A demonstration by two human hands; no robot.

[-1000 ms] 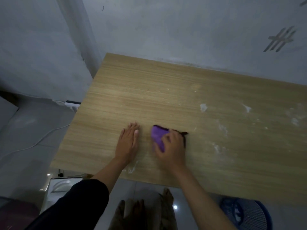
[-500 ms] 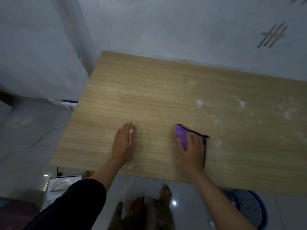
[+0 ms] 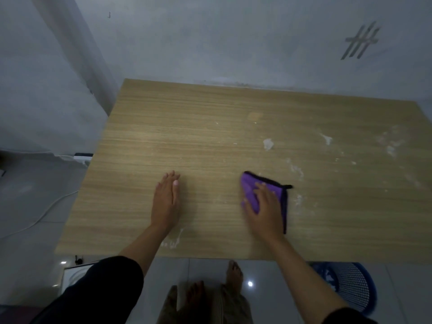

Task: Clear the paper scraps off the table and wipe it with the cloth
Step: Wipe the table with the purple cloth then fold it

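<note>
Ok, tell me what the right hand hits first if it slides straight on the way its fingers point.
The right hand points up and slightly left across the table. The white smear lies about on that line, probably first; past it, the wall.

No readable writing anywhere in view.

We find no words, labels, brand names or numbers on anything here. The one sign-like thing we can make out is a set of dark strokes [image 3: 360,42] on the grey wall [image 3: 210,43] at upper right: several slanted parallel lines crossed by two bars, like tally marks or a hash sign, though we cannot tell what they stand for.
</note>
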